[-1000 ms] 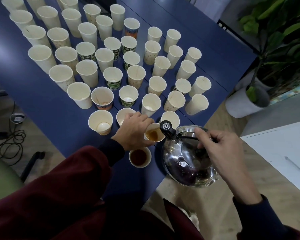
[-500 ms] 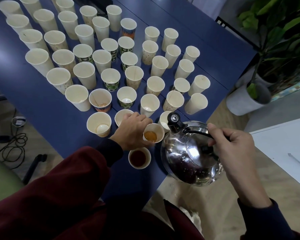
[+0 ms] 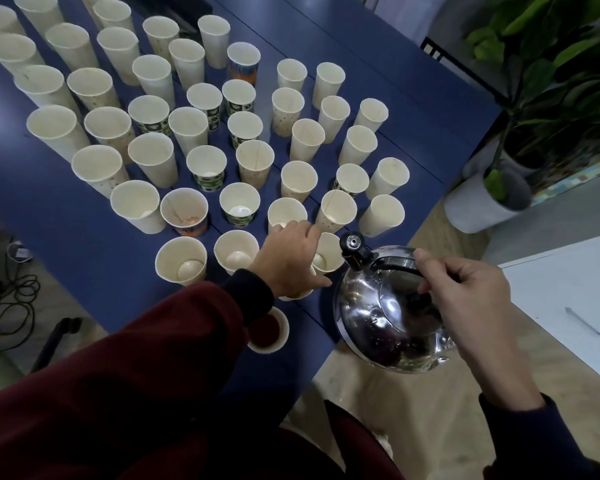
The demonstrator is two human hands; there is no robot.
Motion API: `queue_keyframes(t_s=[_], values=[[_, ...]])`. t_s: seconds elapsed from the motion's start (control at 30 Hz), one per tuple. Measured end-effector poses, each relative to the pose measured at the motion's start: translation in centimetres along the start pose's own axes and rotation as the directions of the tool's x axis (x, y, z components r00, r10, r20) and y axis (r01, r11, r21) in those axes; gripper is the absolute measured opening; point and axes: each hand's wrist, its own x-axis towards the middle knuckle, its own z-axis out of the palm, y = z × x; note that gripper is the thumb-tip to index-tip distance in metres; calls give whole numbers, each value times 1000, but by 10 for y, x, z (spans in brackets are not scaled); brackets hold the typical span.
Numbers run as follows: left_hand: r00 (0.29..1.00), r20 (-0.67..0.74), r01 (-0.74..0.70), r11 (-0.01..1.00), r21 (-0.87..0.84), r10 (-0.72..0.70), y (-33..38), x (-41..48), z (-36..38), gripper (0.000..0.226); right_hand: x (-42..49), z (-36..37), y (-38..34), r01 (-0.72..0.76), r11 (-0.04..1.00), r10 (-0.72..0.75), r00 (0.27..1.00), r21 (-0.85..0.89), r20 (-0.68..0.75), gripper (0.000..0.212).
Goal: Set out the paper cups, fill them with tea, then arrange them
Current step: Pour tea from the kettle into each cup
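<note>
The right hand (image 3: 465,299) gripped the kettle (image 3: 378,317) by its handle, fingers curled round it, at the worktop (image 3: 66,216) edge. The left hand (image 3: 291,261) clasped a paper cup (image 3: 293,297), mostly hidden beneath it, beside a cup of tea (image 3: 267,332). Prints on the patterned cups (image 3: 208,181) were too blurred to read.

Many paper cups (image 3: 205,168) stand in rows on the table (image 3: 66,216). One full cup (image 3: 267,330) stands alone, nearest the front edge. Just behind it, the left hand (image 3: 291,261) lies over a covered cup (image 3: 297,296) and holds it. Right of that hand, the kettle (image 3: 378,313) hangs past the table's edge, held by the right hand (image 3: 465,296). A plant pot (image 3: 478,206) sits on the floor, far right.
</note>
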Motion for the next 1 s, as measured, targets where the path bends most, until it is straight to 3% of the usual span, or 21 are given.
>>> queue_keyframes(t_s=[0.3, 0.73, 1.0], values=[[998, -58, 22, 1000, -18, -23, 3, 6, 14, 50, 10, 4, -5, 32, 998, -31, 999, -56, 28, 52], [999, -19, 45, 993, -112, -47, 0, 8, 9, 74, 11, 4, -5, 2, 996, 0, 1000, -85, 18, 51], [999, -9, 40, 992, -117, -42, 2, 8, 8, 64, 10, 2, -3, 6, 996, -3, 1000, -92, 26, 51]])
